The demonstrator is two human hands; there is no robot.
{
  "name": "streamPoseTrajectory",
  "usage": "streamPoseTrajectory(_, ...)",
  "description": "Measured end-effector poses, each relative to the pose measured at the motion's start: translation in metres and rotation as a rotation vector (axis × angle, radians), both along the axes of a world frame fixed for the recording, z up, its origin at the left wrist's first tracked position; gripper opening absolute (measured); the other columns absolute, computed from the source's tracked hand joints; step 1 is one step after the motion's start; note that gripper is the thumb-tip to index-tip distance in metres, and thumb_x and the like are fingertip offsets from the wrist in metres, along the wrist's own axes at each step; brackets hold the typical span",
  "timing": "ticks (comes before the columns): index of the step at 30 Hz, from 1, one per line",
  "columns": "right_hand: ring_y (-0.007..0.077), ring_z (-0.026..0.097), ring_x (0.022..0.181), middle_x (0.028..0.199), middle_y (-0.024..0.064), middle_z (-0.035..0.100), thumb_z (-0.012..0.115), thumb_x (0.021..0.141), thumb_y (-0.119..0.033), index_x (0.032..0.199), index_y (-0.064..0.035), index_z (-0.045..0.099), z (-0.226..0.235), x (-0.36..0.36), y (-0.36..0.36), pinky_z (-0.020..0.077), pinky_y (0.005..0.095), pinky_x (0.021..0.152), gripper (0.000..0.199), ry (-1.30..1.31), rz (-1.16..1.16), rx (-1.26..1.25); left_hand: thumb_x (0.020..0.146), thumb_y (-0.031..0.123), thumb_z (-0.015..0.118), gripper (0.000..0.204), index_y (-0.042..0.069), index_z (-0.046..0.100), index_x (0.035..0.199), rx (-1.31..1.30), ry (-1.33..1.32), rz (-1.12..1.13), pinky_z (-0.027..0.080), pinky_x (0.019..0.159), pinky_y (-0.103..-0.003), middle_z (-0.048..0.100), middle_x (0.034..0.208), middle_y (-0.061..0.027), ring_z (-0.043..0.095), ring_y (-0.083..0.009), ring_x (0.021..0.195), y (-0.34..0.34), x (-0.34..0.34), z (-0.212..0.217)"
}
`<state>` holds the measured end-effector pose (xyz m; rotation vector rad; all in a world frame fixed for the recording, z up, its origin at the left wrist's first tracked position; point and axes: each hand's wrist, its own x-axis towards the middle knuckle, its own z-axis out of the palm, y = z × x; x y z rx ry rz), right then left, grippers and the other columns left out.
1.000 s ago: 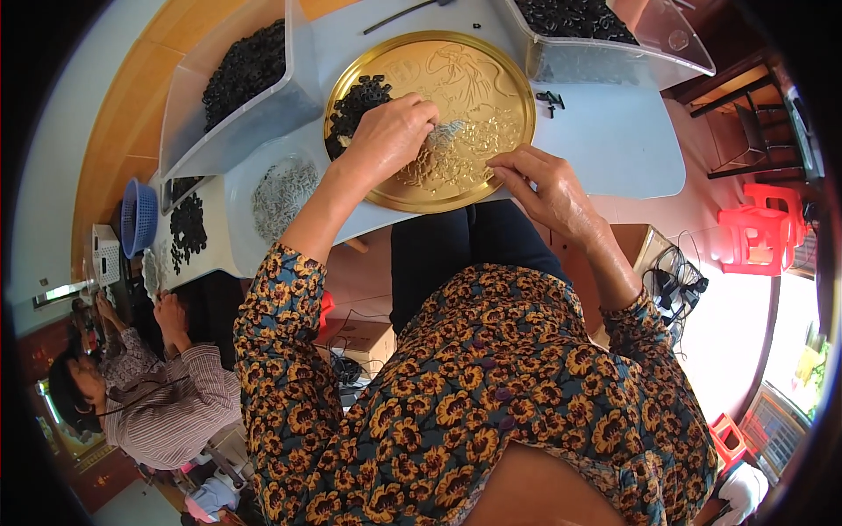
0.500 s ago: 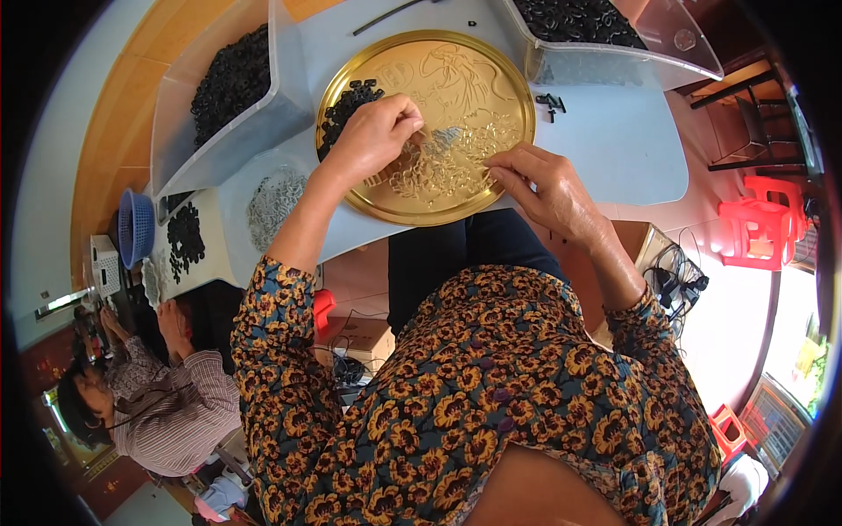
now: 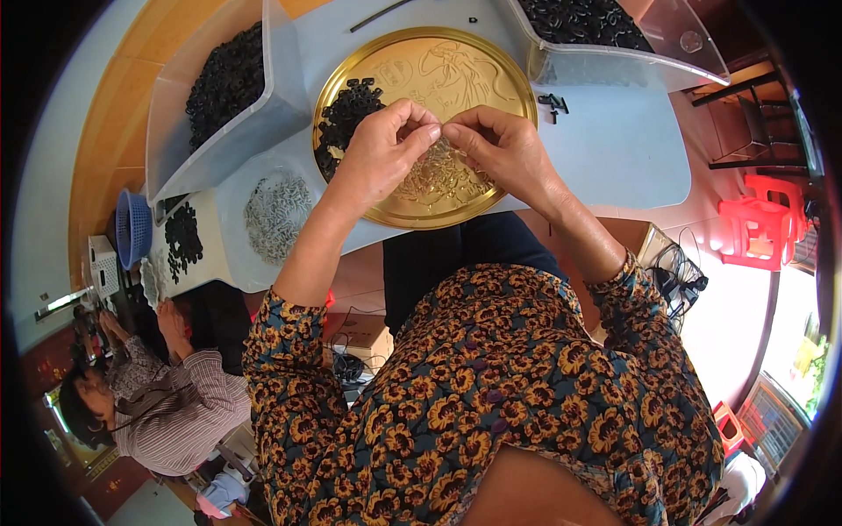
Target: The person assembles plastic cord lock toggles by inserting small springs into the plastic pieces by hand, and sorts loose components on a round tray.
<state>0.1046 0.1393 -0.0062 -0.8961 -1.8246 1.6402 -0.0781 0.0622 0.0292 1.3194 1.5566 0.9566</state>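
Observation:
My left hand (image 3: 381, 158) and my right hand (image 3: 504, 153) meet fingertip to fingertip over a round gold tray (image 3: 386, 66). Each is closed in a pinch, and whatever sits between the fingers is too small to make out. Below them on the tray lies a scatter of small shiny metal pieces (image 3: 438, 180), partly covered by my hands. A heap of small black parts (image 3: 348, 114) rests at the tray's left side, next to my left hand. The tray has an embossed figure toward its far side.
Clear bins of black parts (image 3: 226, 83) (image 3: 583, 22) stand at the far left and far right. Small silver pieces (image 3: 279, 215) lie in a pile left of the tray. A few black bits (image 3: 553, 105) are to its right. Another person (image 3: 175, 403) works at lower left; red stools (image 3: 756, 230) stand right.
Both hands have come together above the tray's middle: my right hand moved left and up from the metal pieces, my left hand slightly right. They were apart before.

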Motion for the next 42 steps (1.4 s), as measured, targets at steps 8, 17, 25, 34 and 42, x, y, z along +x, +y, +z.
streamPoseTrajectory(8,0.0054,0.054,0.06,0.07,0.0007,0.063,0.07,0.094,-0.024,0.101,0.0019,0.07,0.007,0.005,-0.001,0.0445,0.023,0.054,0.027,0.06,0.013,-0.137,0.095,0.01,0.064,0.013,-0.002,0.062,0.099,0.151,0.075,0.096,0.051,0.073,-0.027,0.065,0.088,-0.0057,0.061,-0.0116,0.079,-0.009,0.014,-0.001)
streamPoseTrajectory(17,0.0072,0.056,0.062,0.069,0.0028,0.065,0.072,0.09,-0.017,0.096,0.0009,0.069,0.015,0.023,-0.001,0.0473,0.0272,0.056,0.019,-0.1,0.011,0.274,0.094,0.008,0.065,0.01,-0.002,0.063,0.096,0.154,0.285,0.154,0.048,0.066,-0.027,0.064,0.086,-0.0063,0.059,-0.0119,0.072,-0.041,0.023,0.0)
streamPoseTrajectory(25,0.0041,0.055,0.069,0.077,-0.001,0.065,0.069,0.093,-0.016,0.1,0.0006,0.07,0.022,0.025,0.0,0.0461,0.0237,0.061,0.018,-0.033,0.043,-0.092,0.09,0.001,0.067,0.011,0.001,0.065,0.101,0.26,0.133,0.287,0.048,0.059,-0.026,0.065,0.086,-0.0075,0.063,-0.014,0.071,-0.055,0.041,-0.006)
streamPoseTrajectory(34,0.0035,0.052,0.071,0.084,-0.0009,0.066,0.07,0.094,-0.023,0.101,-0.0021,0.071,0.027,0.029,-0.005,0.043,0.0208,0.065,0.022,0.047,0.139,-0.35,0.087,-0.004,0.068,0.018,0.002,0.064,0.104,0.453,0.175,0.278,0.052,0.064,-0.028,0.066,0.092,-0.0094,0.065,-0.0169,0.076,-0.033,0.054,-0.009)
streamPoseTrajectory(42,0.0056,0.054,0.07,0.085,-0.0002,0.068,0.07,0.094,-0.02,0.098,-0.0001,0.07,0.033,0.03,-0.011,0.0458,0.0226,0.065,0.021,0.05,0.099,-0.358,0.083,-0.006,0.07,0.019,0.002,0.063,0.099,0.617,0.277,0.236,0.051,0.058,-0.032,0.064,0.089,-0.0113,0.066,-0.0225,0.073,-0.033,0.055,-0.01)
